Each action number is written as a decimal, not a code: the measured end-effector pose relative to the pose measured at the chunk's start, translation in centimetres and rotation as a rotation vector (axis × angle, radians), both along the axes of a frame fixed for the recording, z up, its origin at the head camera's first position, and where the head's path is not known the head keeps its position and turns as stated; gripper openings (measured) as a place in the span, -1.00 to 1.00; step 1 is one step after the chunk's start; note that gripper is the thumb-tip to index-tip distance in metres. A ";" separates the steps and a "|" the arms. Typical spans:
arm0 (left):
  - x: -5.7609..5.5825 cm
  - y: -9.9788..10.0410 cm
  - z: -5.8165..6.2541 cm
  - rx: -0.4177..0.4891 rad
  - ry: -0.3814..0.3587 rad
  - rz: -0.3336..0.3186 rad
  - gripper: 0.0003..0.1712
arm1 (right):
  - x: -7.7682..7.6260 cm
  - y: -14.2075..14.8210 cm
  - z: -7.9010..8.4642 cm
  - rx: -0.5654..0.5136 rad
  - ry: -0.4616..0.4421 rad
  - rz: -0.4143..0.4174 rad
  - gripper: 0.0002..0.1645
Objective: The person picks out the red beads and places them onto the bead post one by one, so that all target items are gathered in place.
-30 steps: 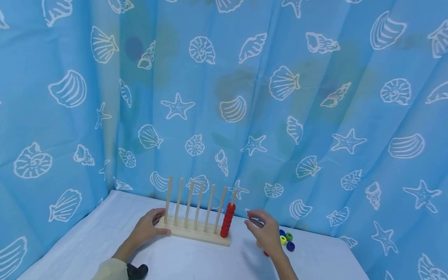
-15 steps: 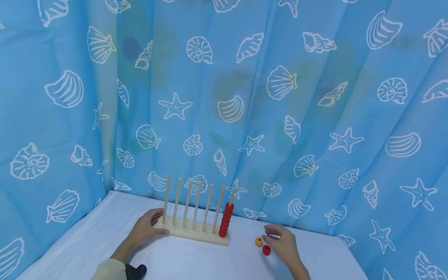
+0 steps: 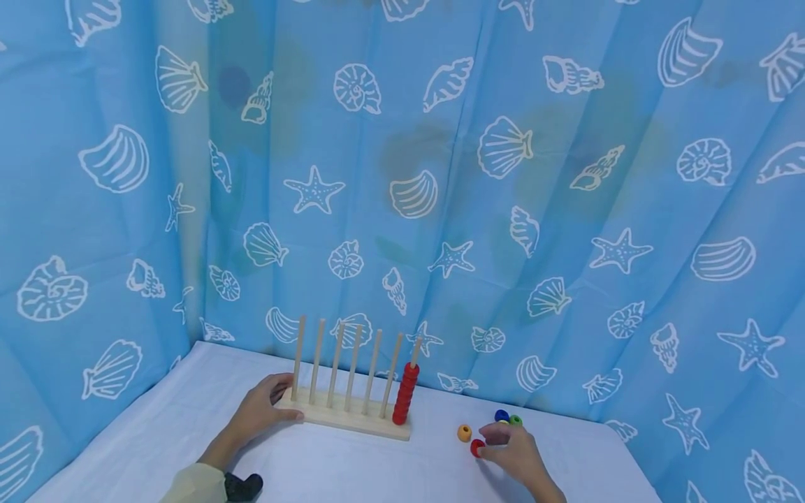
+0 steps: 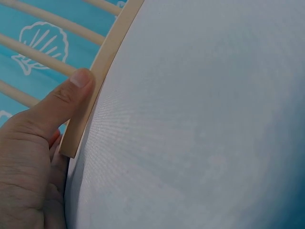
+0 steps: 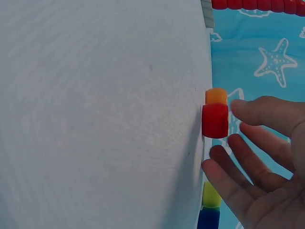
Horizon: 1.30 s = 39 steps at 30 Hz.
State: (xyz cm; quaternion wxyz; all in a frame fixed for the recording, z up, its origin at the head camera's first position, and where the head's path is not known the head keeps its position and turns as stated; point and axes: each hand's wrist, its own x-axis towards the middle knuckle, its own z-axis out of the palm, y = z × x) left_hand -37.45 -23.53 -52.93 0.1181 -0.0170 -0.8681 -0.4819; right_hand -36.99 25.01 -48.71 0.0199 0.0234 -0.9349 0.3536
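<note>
My left hand [image 3: 256, 412] grips the left end of a wooden bead stand [image 3: 352, 418], thumb along the front and fingers behind; in the left wrist view the thumb [image 4: 64, 98] presses on its base. Upright pegs rise from the base. Red beads [image 3: 406, 395] fill most of the rightmost peg; the others are bare. Over the table at right, my right hand [image 3: 520, 453] is at a loose red bead [image 5: 215, 120]. Its thumb tip is right by the bead, and its curved fingers are spread apart. An orange bead [image 3: 464, 433] sits just beyond the red one.
Behind the right hand lie a blue bead [image 3: 502, 416], a green bead [image 3: 516, 420] and a partly hidden yellow bead [image 5: 211, 194]. A black object [image 3: 243, 487] is by the left sleeve. The white-covered table [image 3: 352, 475] meets a blue shell-print curtain [image 3: 390, 230].
My right hand has moved right and down from beside the stand to the loose red bead, uncovering the orange bead. My left hand stays on the stand.
</note>
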 end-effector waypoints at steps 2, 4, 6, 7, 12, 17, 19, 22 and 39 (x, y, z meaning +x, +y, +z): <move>0.0 0.0 0.0 0.001 -0.001 0.002 0.16 | 0.0 0.1 -0.1 -0.001 -0.015 0.015 -0.63; 0.1 0.0 0.1 0.003 -0.002 0.000 0.16 | 0.0 0.1 -0.2 0.000 -0.028 0.028 -0.61; 0.1 0.0 0.1 0.006 -0.005 -0.001 0.16 | 0.0 0.1 -0.2 -0.004 -0.037 0.031 -0.60; 0.1 0.0 0.1 0.006 -0.006 -0.001 0.16 | 0.0 0.1 -0.2 -0.005 -0.038 0.032 -0.59; 0.0 0.0 0.2 -0.003 -0.013 0.005 0.17 | -0.3 0.1 -0.5 -0.005 -0.031 0.032 -0.57; 0.1 0.1 0.3 -0.004 -0.013 0.013 0.16 | -0.5 0.2 -1.0 -0.012 -0.017 0.043 -0.59; 0.2 0.1 0.3 -0.004 -0.012 0.017 0.16 | -0.5 0.2 -1.1 -0.019 -0.013 0.051 -0.60; 0.2 0.2 0.3 -0.004 -0.011 0.019 0.15 | -0.6 0.2 -1.1 -0.023 -0.009 0.058 -0.61; 0.0 0.0 0.1 -0.002 -0.010 0.006 0.16 | -0.6 0.1 -1.2 -0.006 -0.014 0.035 -0.61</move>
